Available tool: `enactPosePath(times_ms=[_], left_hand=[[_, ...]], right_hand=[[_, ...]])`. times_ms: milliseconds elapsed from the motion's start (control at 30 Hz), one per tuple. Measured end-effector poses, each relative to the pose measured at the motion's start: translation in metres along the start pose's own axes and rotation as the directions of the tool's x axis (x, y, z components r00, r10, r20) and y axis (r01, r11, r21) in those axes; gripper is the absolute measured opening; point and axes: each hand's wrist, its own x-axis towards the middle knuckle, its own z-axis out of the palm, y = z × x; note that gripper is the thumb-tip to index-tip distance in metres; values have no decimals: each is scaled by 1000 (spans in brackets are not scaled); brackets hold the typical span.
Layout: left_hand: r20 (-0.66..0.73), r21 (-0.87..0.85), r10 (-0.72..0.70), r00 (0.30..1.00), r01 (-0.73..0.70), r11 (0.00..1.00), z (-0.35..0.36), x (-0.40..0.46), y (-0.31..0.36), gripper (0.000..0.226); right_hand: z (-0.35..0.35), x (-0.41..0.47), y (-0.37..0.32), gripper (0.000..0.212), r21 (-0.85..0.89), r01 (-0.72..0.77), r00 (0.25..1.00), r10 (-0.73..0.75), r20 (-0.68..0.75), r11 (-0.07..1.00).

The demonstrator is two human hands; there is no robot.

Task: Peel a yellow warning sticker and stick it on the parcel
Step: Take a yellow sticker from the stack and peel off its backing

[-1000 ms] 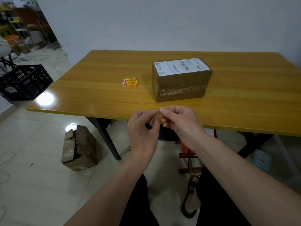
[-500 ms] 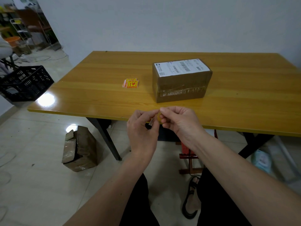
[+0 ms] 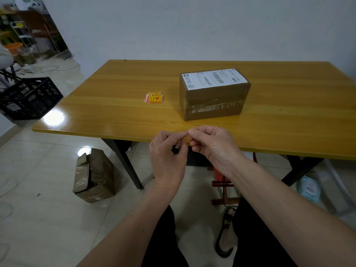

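Note:
A brown cardboard parcel (image 3: 213,96) with a white shipping label on top stands on the wooden table (image 3: 115,116), right of centre. A small stack of yellow warning stickers (image 3: 154,98) lies on the table to its left. My left hand (image 3: 167,153) and my right hand (image 3: 210,144) meet at the table's near edge, fingertips pinched together on one small sticker (image 3: 178,145). Only a pale strip of it shows between the fingers; the rest is hidden.
A torn cardboard box (image 3: 94,176) lies on the tiled floor under the table's left corner. A black plastic crate (image 3: 28,98) stands at the far left. A wooden stool (image 3: 221,182) and my sandalled foot (image 3: 226,234) are below the table.
The hands have stayed at the table's near edge. The yellow bit seen between the fingers earlier is now covered, and a pale strip shows instead.

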Motion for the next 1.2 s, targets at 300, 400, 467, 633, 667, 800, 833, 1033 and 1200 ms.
enactPosePath(times_ms=[300, 400, 467, 633, 667, 800, 833, 1033, 1200], left_hand=[[-17, -39, -55, 998, 54, 998, 0, 0, 2, 26], [-20, -59, -112, 994, 110, 992, 1, 0, 4, 23], [-13, -87, -155, 988, 153, 984, 1, 0, 7, 23], [-8, -140, -208, 978, 205, 969, -1, 0, 12, 23], [-8, -140, -209, 978, 206, 969, -1, 0, 12, 23], [-14, -130, -202, 979, 198, 971, -2, 0, 12, 21], [-12, -125, -205, 979, 202, 971, -3, 0, 11, 21], [-1, -126, -225, 974, 223, 967, -1, -2, 11, 22], [-1, -120, -218, 976, 216, 969, -1, -2, 11, 19]], right_hand=[[0, 0, 1, 15, -8, 6, 1000, -6, 28, 1000], [0, 1, 3, 15, 25, -5, 1000, 4, 29, 1000], [1, 1, 5, 13, 63, -21, 1000, 20, 23, 998], [1, 1, 7, 4, 124, -76, 997, 73, 31, 989], [1, 1, 8, 4, 123, -83, 996, 80, 27, 989], [1, 0, 7, 1, 138, -96, 995, 94, 20, 986], [0, 0, 7, 3, 145, -96, 995, 95, 17, 985], [0, 1, 6, 5, 132, -83, 996, 84, 0, 988], [0, 0, 6, 5, 118, -76, 997, 77, -4, 990]])
